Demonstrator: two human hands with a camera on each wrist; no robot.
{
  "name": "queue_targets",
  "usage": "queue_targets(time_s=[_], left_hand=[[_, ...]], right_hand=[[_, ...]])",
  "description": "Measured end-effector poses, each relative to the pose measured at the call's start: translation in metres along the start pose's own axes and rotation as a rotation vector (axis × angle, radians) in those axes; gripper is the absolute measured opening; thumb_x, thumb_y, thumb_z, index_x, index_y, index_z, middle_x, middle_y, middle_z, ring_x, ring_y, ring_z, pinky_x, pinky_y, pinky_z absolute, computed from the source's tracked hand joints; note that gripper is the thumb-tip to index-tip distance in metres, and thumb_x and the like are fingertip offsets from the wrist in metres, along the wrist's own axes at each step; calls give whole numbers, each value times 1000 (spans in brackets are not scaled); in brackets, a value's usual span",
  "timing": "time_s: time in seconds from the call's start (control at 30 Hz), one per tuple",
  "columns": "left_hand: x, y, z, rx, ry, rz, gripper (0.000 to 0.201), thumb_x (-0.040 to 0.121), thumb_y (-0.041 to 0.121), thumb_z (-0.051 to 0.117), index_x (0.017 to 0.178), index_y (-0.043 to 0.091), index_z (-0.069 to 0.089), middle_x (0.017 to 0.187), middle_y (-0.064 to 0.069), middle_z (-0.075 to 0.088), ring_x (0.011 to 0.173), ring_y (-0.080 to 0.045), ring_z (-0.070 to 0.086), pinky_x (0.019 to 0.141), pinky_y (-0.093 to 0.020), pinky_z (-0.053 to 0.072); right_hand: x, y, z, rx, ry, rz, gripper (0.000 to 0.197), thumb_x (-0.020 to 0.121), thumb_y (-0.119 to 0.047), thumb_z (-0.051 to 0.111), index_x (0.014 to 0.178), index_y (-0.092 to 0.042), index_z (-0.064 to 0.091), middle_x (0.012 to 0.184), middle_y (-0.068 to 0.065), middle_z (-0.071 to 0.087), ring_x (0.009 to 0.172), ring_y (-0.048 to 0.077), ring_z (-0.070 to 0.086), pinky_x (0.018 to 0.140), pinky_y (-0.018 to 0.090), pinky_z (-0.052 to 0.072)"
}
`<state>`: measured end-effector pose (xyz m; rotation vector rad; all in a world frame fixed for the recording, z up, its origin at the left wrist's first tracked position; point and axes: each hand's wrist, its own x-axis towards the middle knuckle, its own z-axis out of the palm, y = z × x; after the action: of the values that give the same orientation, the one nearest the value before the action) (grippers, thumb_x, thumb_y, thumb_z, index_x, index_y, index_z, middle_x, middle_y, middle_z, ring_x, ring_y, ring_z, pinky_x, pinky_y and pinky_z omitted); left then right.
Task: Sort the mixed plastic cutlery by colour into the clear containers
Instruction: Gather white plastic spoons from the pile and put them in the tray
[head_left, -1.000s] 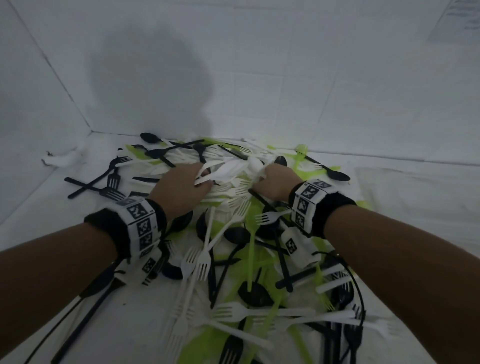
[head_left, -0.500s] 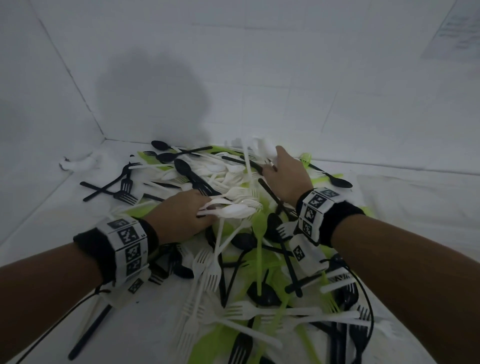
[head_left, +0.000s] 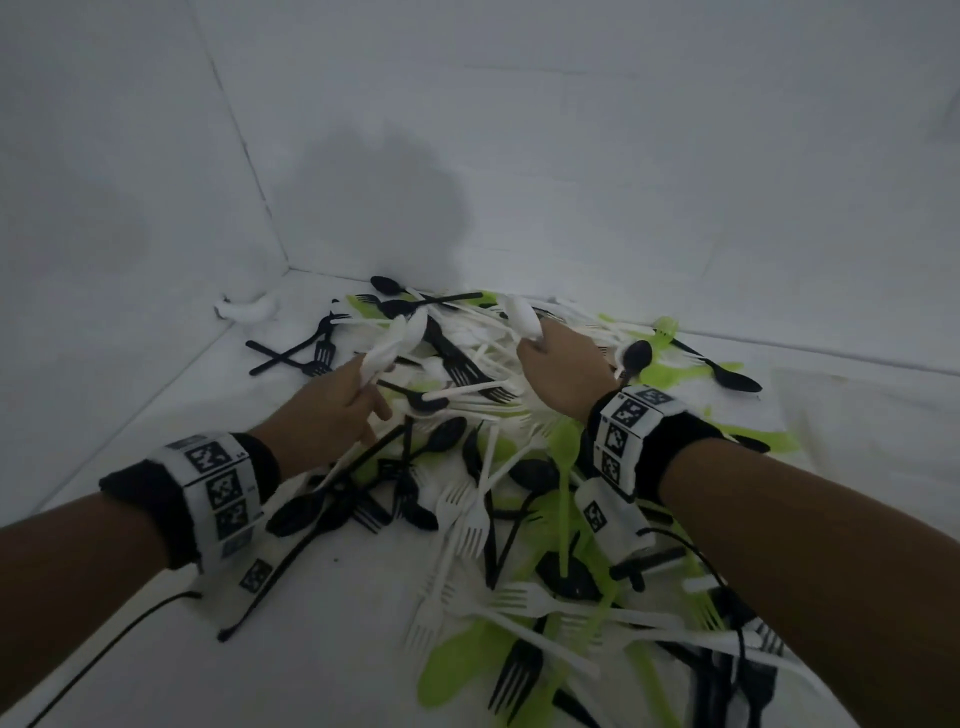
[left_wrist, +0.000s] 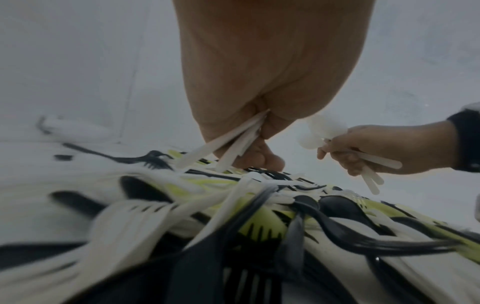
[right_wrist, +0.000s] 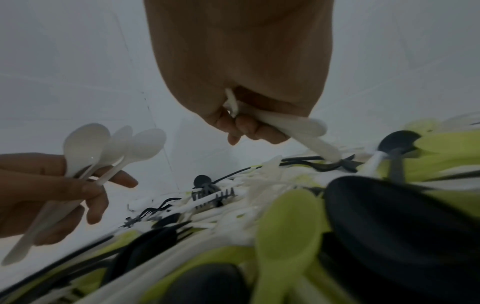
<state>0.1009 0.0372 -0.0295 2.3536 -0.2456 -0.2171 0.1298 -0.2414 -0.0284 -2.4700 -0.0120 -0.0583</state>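
Here the left hand grips a bundle of white spoons, fingers curled round the handles, bowls fanned upward and handle ends sticking out below the palm. The right hand is closed round a second clutch of white spoons, their bowls rising above the knuckles and their flat handles poking out under the fingers. Both hands are raised just above the pile of mixed cutlery, which spreads across the white surface in a tangle of white, black and green forks and spoons. A green spoon lies between the wrists. A black spoon rests at the pile's far right edge.
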Motion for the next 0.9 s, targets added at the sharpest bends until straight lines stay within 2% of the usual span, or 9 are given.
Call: queue_targets(time_s=[0.07,0.17,0.23,0.3,0.47,0.57,0.63,0.77,0.9], left_hand=[[-12,-4,-7,-80,50,-68,24,107,19,42,126,33,47,101,2,69,73,-17,71,69,-35,57],[-23,-14,-18,-161,143,-133,16,104,20,48,114,30,54,97,1,67,71,-19,66,70,-39,58],[-29,-19,-25,-105,172,-130,13,104,23,49,113,27,58,93,1,65,70,-12,60,67,-31,51],[-31,-21,-32,-39,172,-86,22,102,26,52,124,24,59,100,3,67,81,-11,62,76,-30,52],[-13,-34,-50,265,56,67,18,103,37,54,108,21,60,86,2,67,68,-15,62,58,-26,48],[10,-55,-53,393,-13,149,19,106,29,48,107,12,57,88,6,57,81,-20,57,66,-27,36],[27,-66,-54,439,-61,188,22,106,25,48,117,10,59,97,5,50,95,-23,54,75,-27,32],[52,-77,-56,496,-112,295,28,102,38,54,85,16,50,80,7,47,79,-20,49,68,-33,29],[65,-78,-51,566,-154,296,26,100,37,59,83,21,47,85,7,49,83,-14,48,71,-32,35]], right_hand=[[1,-9,8,55,-39,-18,24,101,-33,40,101,-11,50,90,8,63,77,28,67,72,42,55],[2,-24,22,93,-135,-22,21,103,-31,42,107,-11,47,94,11,64,80,32,70,75,49,58],[5,-32,30,31,-145,-45,22,104,-30,42,107,-9,48,98,11,63,89,33,64,76,43,53],[8,-39,38,12,-155,-28,24,103,-30,42,109,-9,50,102,10,61,94,30,59,76,37,45],[19,-49,54,-18,-192,10,25,90,-36,44,95,-13,51,93,5,60,90,28,58,71,33,40],[23,-57,58,-122,-197,12,22,95,-32,54,91,-10,54,84,3,56,80,24,55,59,29,36],[23,-65,61,-158,-231,1,28,92,-36,64,87,-8,58,79,4,58,71,21,57,55,26,38],[19,-72,69,-235,-357,29,34,82,-40,77,75,-11,62,75,3,61,71,23,59,56,27,43],[13,-70,70,-365,-314,80,46,74,-49,86,90,-13,62,86,2,62,84,22,60,71,31,48]])
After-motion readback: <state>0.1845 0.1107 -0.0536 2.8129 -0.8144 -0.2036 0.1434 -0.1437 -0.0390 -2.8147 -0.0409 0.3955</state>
